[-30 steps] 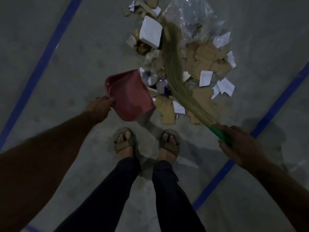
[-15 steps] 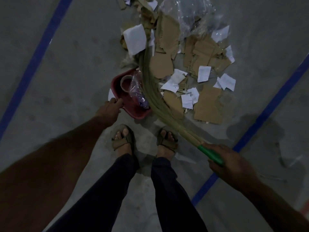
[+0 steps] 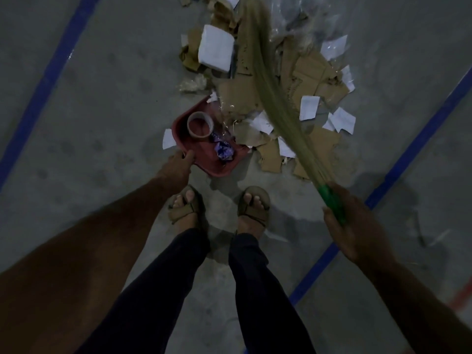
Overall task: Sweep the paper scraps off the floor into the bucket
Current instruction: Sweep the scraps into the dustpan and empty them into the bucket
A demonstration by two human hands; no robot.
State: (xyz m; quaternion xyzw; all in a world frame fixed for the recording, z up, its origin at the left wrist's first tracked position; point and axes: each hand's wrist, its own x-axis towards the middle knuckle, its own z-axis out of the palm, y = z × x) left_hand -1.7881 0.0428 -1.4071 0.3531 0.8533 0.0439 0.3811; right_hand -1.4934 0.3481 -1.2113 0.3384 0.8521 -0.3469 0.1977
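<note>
White paper scraps [image 3: 309, 107] lie flat among torn brown cardboard pieces [image 3: 310, 70] and crinkled clear plastic [image 3: 298, 16] on the grey concrete floor [image 3: 107, 80], just ahead of the sandalled feet [image 3: 187, 208]. A red plastic dustpan [image 3: 204, 159] sits at the pile's near edge, holding a tape roll [image 3: 200, 124] and a purple wrapper [image 3: 224, 149]. The left hand [image 3: 178, 167] grips its near rim. The right hand [image 3: 353, 226] is wrapped round the green handle [image 3: 330, 203] of a soft grass broom [image 3: 265, 72] slanting across the pile.
</note>
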